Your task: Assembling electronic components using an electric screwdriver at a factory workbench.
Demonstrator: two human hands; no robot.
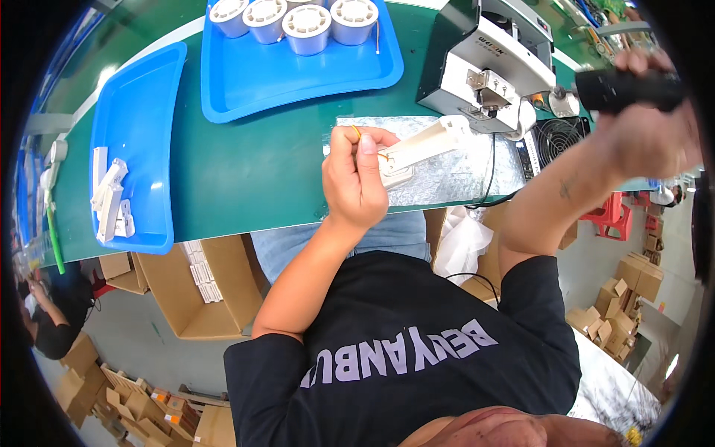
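Green tabletop [246, 164], silvery sheet [477, 171] on it; right hand [644, 138], blurred, gripping a black tool [625, 91]; white housing [432, 141] over the sheet, looking part-done; left hand [356, 179] pinching yellow wire [356, 132] that reaches it, seemingly not yet tucked in.

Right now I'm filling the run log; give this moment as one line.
left hand: holding yellow wire beside white part | right hand: gripping black tool, blurred
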